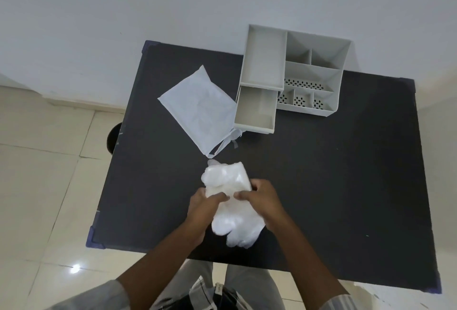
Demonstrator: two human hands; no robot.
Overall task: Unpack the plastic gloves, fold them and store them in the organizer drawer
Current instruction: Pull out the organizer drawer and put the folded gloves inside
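A stack of translucent white plastic gloves lies on the dark table near its front edge. My left hand and my right hand both pinch the stack across its middle, thumbs nearly meeting. Glove fingers stick out below my hands, and another bundle of them bulges above. The flat white packaging bag rests behind, its torn end pointing toward the gloves. The grey organizer stands at the back, its lower drawer pulled out with nothing visible inside.
The organizer's top holds several open compartments, some with perforated bottoms. A dark round object sits on the tiled floor left of the table. The wall runs right behind the organizer.
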